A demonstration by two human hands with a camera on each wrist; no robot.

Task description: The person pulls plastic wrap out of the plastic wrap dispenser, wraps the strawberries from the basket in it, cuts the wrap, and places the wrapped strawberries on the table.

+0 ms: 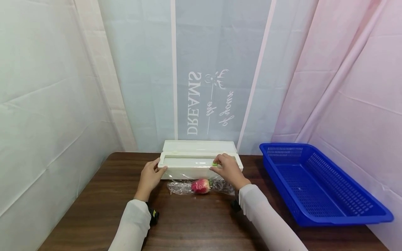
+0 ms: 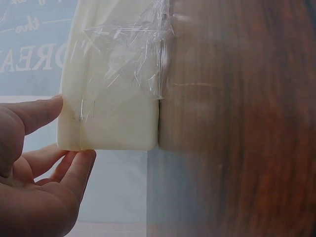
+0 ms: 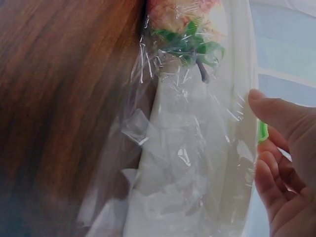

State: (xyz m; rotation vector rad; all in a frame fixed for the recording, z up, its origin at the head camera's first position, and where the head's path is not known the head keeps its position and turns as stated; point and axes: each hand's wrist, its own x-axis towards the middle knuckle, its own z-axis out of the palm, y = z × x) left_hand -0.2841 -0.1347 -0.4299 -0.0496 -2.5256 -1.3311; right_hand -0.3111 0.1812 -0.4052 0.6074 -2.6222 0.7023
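A white cling film dispenser (image 1: 188,173) sits at the table's far side, its lid (image 1: 199,145) raised behind it. My left hand (image 1: 149,178) grips its left end, thumb on the front edge and fingers round the end, as the left wrist view shows. At the right part of the front rim, my right hand (image 1: 229,171) pinches a small green slide cutter (image 3: 263,131), mostly hidden by the fingers. Clear cling film (image 1: 180,188) hangs down the front of the box. A red and yellow fruit (image 1: 200,186) with green leaves (image 3: 190,42) lies under the film, close before the box.
A blue perforated plastic basket (image 1: 282,181) stands on the right of the dark wooden table (image 1: 188,226). Behind the dispenser hangs a grey-blue curtain (image 1: 220,42) with white lettering. Pale cloth walls close off both sides.
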